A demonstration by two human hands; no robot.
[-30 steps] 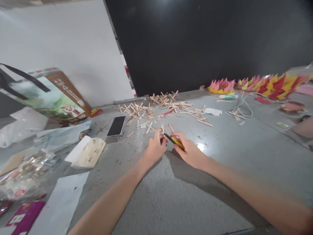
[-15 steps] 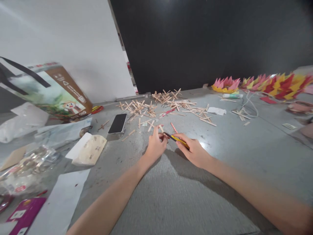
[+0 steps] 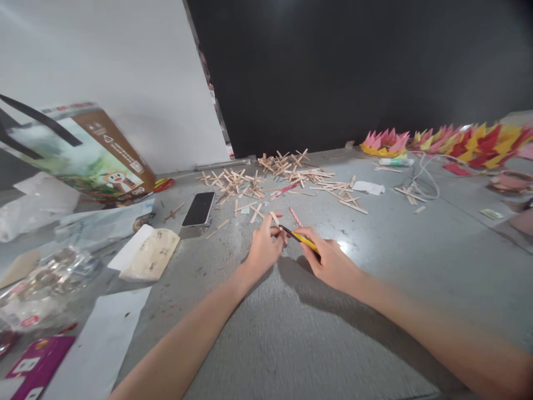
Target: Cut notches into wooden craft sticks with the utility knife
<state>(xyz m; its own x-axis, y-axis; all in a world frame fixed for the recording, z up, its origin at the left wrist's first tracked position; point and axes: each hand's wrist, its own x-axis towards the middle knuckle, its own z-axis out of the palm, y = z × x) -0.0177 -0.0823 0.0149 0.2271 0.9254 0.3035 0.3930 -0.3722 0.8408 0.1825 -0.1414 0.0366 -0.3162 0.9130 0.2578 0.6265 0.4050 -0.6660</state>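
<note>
Between the fingers of my left hand [image 3: 266, 244] is a short wooden craft stick [image 3: 274, 218], pinched and slanting upward. My right hand [image 3: 328, 255] is closed around a slim yellow and black utility knife [image 3: 305, 240]. Its dark tip points left and meets the stick, or lies very close to it, at my left fingertips. Just beyond the hands, a pink striped stick [image 3: 295, 216] lies on the grey table [image 3: 266, 344]. Farther back spreads a loose heap of wooden sticks [image 3: 237, 184], many joined as crosses.
A phone [image 3: 199, 209] lies left of the heap. Further left are a printed bag [image 3: 112, 161], a packet [image 3: 152, 254], plastic wrap [image 3: 50, 283] and white paper [image 3: 100, 339]. At the back right stand paper crowns [image 3: 385, 143] beside a white cable [image 3: 435, 186] and a glue stick [image 3: 395, 162].
The knife has rolled slightly in my right hand, showing a plainer yellow side. Both hands stay nearly in place, and the view has shifted a little.
</note>
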